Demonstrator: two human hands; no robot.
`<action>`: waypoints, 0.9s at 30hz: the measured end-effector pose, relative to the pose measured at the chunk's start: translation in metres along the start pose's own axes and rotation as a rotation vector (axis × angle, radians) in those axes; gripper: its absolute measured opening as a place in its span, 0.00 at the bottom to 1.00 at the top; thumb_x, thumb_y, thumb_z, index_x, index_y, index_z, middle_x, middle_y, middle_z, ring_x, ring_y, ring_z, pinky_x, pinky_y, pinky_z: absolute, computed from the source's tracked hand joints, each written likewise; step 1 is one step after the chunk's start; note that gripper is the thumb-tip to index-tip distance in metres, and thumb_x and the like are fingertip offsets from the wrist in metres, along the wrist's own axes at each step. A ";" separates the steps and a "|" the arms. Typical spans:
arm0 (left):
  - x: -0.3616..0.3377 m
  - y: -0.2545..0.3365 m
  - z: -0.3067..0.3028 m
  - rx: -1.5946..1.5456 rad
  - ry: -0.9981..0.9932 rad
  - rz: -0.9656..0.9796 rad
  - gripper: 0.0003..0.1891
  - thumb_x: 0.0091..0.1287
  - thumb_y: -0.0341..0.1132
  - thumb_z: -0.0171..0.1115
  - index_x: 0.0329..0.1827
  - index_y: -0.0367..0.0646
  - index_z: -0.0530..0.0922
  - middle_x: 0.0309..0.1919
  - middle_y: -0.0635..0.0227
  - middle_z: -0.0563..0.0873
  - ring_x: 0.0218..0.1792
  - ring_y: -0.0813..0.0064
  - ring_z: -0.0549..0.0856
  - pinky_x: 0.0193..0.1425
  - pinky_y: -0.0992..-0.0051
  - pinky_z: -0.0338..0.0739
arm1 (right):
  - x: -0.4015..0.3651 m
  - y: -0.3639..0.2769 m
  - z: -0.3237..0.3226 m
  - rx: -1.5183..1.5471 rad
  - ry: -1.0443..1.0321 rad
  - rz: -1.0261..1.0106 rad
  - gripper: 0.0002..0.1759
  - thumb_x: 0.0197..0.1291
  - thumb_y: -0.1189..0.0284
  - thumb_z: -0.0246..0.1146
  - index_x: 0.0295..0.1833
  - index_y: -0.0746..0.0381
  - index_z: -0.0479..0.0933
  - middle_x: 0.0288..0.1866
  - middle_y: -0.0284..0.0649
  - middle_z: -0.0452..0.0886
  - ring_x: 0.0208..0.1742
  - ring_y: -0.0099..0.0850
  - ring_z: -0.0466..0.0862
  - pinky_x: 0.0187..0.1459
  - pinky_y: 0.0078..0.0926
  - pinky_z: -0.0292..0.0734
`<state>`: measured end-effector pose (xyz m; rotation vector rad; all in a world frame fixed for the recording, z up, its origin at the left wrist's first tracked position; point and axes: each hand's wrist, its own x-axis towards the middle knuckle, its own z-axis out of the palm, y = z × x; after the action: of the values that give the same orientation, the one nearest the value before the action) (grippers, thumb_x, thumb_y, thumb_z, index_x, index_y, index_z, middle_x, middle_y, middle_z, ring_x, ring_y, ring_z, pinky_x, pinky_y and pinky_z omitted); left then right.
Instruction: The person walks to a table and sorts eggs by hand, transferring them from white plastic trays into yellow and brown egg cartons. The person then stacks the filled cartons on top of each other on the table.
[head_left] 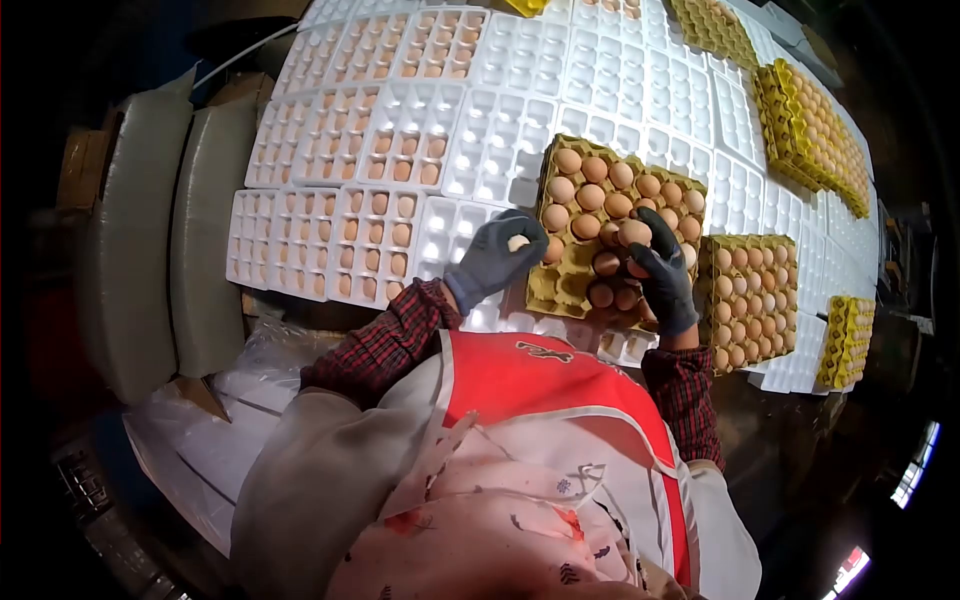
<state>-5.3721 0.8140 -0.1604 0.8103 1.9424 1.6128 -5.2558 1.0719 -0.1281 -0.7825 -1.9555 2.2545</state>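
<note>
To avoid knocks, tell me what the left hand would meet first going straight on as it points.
Likely the left edge of the yellow egg tray; the left hand points towards it, though its height above the tray is unclear.

Two tall grey padded slabs stand at the left, with brown cardboard beside them and clear plastic wrap lying lower down. The brown floor at right sinks into deep shadow, where two bright strips of light glare near the lower corner.
</note>
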 end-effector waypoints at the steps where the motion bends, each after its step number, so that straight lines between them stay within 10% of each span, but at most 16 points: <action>1: 0.008 0.016 0.009 0.473 -0.058 0.124 0.17 0.68 0.39 0.67 0.55 0.39 0.79 0.45 0.64 0.84 0.45 0.65 0.86 0.51 0.66 0.81 | 0.004 -0.001 -0.001 -0.039 -0.021 0.037 0.25 0.57 0.72 0.71 0.62 0.62 0.80 0.57 0.38 0.82 0.49 0.29 0.83 0.49 0.28 0.83; 3: 0.013 0.018 0.041 1.233 -0.279 0.045 0.13 0.68 0.40 0.62 0.52 0.48 0.80 0.48 0.67 0.82 0.43 0.61 0.86 0.37 0.56 0.81 | 0.025 0.005 0.018 -0.856 -0.078 -0.553 0.26 0.54 0.72 0.72 0.61 0.56 0.80 0.57 0.41 0.81 0.51 0.40 0.84 0.47 0.36 0.84; 7: 0.026 0.020 0.046 1.283 -0.318 0.063 0.15 0.66 0.39 0.64 0.54 0.47 0.80 0.46 0.64 0.82 0.42 0.65 0.87 0.37 0.63 0.83 | 0.034 0.015 0.068 -1.731 0.038 -0.313 0.17 0.57 0.70 0.65 0.53 0.55 0.81 0.66 0.45 0.70 0.61 0.55 0.76 0.47 0.44 0.85; 11: 0.024 -0.006 -0.004 0.373 -0.167 0.291 0.26 0.67 0.41 0.66 0.67 0.43 0.76 0.56 0.61 0.85 0.52 0.67 0.87 0.50 0.68 0.85 | 0.036 0.008 0.059 -1.608 -0.029 -0.376 0.20 0.54 0.71 0.66 0.55 0.56 0.80 0.64 0.45 0.71 0.59 0.54 0.75 0.47 0.45 0.85; 12: 0.020 0.020 -0.016 -0.283 -0.224 -0.281 0.32 0.66 0.40 0.68 0.73 0.42 0.72 0.63 0.62 0.83 0.60 0.67 0.84 0.62 0.68 0.81 | 0.036 0.008 0.057 -1.575 -0.038 -0.386 0.20 0.54 0.70 0.66 0.55 0.56 0.80 0.63 0.45 0.71 0.60 0.54 0.75 0.47 0.46 0.85; 13: 0.023 0.017 -0.031 -0.547 -0.225 -0.337 0.34 0.64 0.40 0.71 0.73 0.42 0.72 0.63 0.66 0.82 0.62 0.70 0.82 0.64 0.68 0.79 | 0.035 0.007 0.058 -1.543 -0.051 -0.395 0.20 0.54 0.70 0.66 0.55 0.56 0.80 0.63 0.45 0.71 0.60 0.54 0.75 0.48 0.46 0.84; 18: 0.055 0.000 -0.023 0.287 -0.195 0.249 0.26 0.63 0.43 0.72 0.63 0.44 0.81 0.64 0.57 0.78 0.61 0.62 0.83 0.62 0.70 0.80 | 0.036 0.006 0.073 -1.609 0.028 -0.307 0.19 0.55 0.70 0.66 0.55 0.55 0.80 0.66 0.47 0.71 0.61 0.55 0.75 0.51 0.49 0.83; 21: 0.054 0.029 0.013 1.172 -0.165 -0.002 0.23 0.56 0.47 0.74 0.52 0.47 0.84 0.70 0.55 0.70 0.57 0.59 0.82 0.43 0.66 0.86 | 0.037 -0.008 0.068 -1.476 -0.049 -0.308 0.19 0.56 0.67 0.68 0.55 0.56 0.80 0.67 0.50 0.73 0.62 0.53 0.76 0.52 0.48 0.82; 24: 0.060 -0.001 0.040 1.583 -0.005 0.101 0.14 0.66 0.40 0.61 0.52 0.47 0.83 0.63 0.59 0.74 0.52 0.57 0.81 0.27 0.64 0.81 | 0.058 0.004 0.011 -0.740 -0.142 -0.443 0.21 0.53 0.72 0.74 0.52 0.65 0.81 0.55 0.45 0.80 0.51 0.40 0.82 0.50 0.34 0.80; 25: 0.061 0.004 0.041 1.605 -0.022 0.097 0.14 0.66 0.38 0.60 0.52 0.47 0.83 0.62 0.59 0.75 0.53 0.56 0.80 0.26 0.64 0.80 | 0.050 -0.027 0.021 -0.317 -0.021 0.092 0.16 0.58 0.73 0.71 0.51 0.67 0.80 0.56 0.41 0.80 0.54 0.32 0.81 0.50 0.27 0.78; 27: 0.071 0.017 0.026 1.406 -0.191 -0.018 0.16 0.64 0.41 0.63 0.53 0.47 0.83 0.60 0.60 0.76 0.55 0.54 0.80 0.33 0.62 0.82 | 0.061 -0.035 0.023 0.028 -0.050 0.035 0.18 0.63 0.76 0.66 0.58 0.67 0.76 0.58 0.42 0.79 0.53 0.31 0.82 0.51 0.25 0.79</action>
<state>-5.4014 0.8846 -0.1481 1.2934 2.7276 -0.1178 -5.3278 1.0794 -0.1143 -0.7705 -1.9418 2.3379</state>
